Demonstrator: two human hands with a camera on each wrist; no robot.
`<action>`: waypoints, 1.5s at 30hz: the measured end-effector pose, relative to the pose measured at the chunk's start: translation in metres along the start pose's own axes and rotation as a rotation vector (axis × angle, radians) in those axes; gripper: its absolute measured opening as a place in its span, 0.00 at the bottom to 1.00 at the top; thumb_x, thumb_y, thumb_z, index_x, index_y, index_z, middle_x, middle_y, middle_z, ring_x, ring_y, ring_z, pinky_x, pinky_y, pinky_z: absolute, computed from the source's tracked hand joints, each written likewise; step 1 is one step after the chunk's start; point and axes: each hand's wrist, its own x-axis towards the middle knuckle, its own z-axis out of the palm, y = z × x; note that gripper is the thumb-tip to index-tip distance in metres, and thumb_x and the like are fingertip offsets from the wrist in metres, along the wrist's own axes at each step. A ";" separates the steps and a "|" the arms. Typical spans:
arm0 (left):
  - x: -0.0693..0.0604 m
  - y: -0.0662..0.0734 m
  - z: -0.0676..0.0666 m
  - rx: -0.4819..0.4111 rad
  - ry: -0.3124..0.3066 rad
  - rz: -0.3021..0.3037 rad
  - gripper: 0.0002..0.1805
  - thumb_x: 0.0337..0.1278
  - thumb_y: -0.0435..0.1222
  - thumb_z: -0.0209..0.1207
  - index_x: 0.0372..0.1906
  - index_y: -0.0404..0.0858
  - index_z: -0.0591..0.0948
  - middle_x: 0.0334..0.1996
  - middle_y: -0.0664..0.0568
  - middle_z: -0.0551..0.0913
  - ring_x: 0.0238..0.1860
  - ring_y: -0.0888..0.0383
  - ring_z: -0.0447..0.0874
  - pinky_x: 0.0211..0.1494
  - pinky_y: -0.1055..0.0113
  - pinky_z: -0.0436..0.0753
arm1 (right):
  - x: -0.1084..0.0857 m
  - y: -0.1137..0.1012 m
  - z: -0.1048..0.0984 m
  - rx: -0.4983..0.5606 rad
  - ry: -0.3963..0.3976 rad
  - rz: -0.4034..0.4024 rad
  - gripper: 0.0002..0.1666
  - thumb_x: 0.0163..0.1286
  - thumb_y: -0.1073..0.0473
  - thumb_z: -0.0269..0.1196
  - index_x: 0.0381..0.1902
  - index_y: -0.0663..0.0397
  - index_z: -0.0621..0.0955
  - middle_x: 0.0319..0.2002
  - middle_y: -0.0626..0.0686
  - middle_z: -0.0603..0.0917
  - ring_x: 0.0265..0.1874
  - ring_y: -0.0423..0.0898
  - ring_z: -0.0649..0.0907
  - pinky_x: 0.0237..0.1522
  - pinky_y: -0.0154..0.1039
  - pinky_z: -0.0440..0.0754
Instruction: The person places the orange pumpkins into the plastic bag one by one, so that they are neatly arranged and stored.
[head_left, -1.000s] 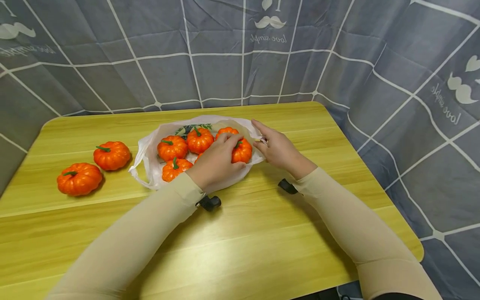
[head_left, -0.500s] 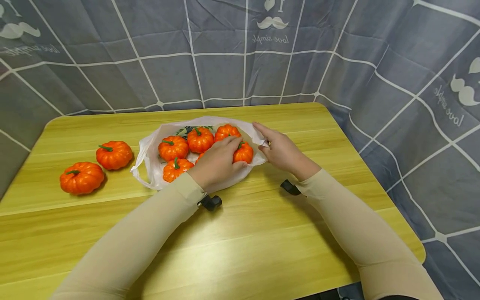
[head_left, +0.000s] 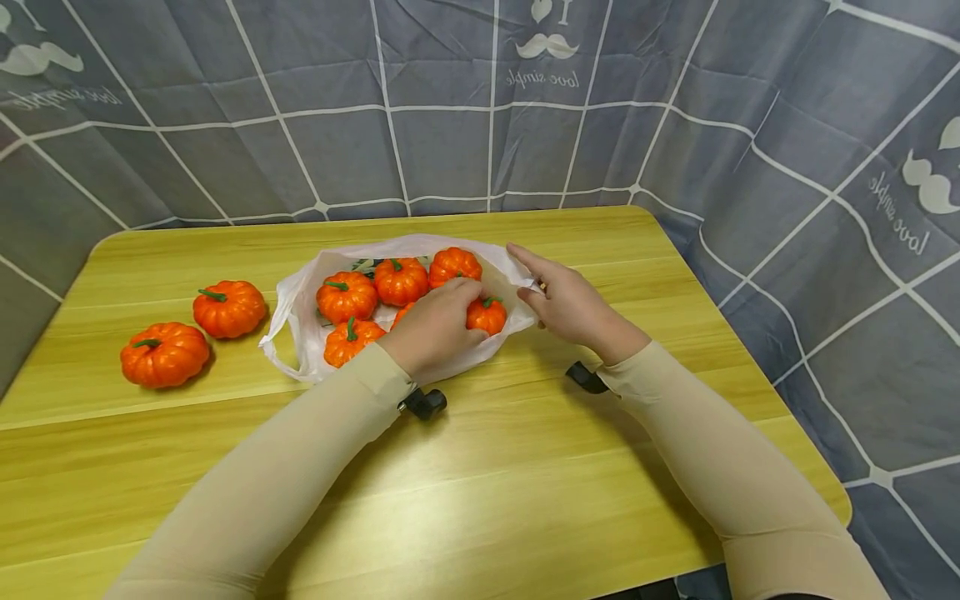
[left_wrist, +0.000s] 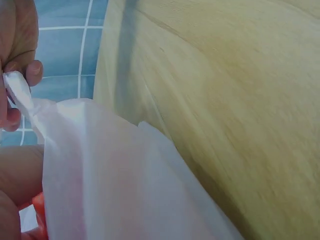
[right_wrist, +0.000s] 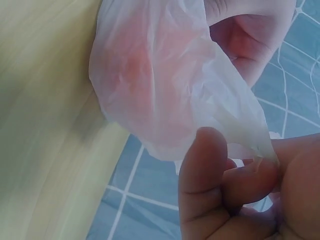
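Far left, the front pumpkin (head_left: 165, 355) and the back pumpkin (head_left: 228, 308), both orange, sit just beside each other on the table (head_left: 480, 500). Next, the white plastic bag (head_left: 302, 323), mouth open, orange pumpkins (head_left: 347, 297) inside. There's the left hand (head_left: 438, 325), in over them, right by the rightmost pumpkin (head_left: 487, 317); whether its fingers grip, I can't tell. And here's the right hand (head_left: 573, 308), pinching the bag's rim!
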 end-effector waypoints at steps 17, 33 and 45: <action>-0.003 -0.005 -0.005 0.076 -0.026 -0.022 0.28 0.65 0.43 0.70 0.67 0.44 0.76 0.58 0.43 0.80 0.50 0.44 0.86 0.57 0.52 0.86 | 0.001 -0.002 0.002 0.053 0.053 -0.034 0.32 0.85 0.53 0.53 0.83 0.37 0.64 0.40 0.57 0.82 0.19 0.47 0.77 0.26 0.40 0.79; -0.044 -0.013 -0.043 0.113 0.059 0.029 0.38 0.68 0.52 0.66 0.77 0.43 0.70 0.73 0.45 0.75 0.71 0.39 0.76 0.77 0.44 0.71 | 0.002 0.000 0.002 0.041 0.062 0.015 0.32 0.85 0.53 0.54 0.83 0.34 0.63 0.46 0.58 0.83 0.20 0.48 0.81 0.26 0.41 0.83; -0.110 -0.074 -0.115 0.079 0.226 -0.085 0.41 0.69 0.48 0.66 0.80 0.38 0.65 0.78 0.38 0.67 0.76 0.31 0.63 0.77 0.31 0.59 | 0.003 0.003 0.001 0.016 0.070 0.019 0.32 0.85 0.53 0.54 0.83 0.34 0.64 0.45 0.58 0.81 0.21 0.48 0.82 0.26 0.41 0.82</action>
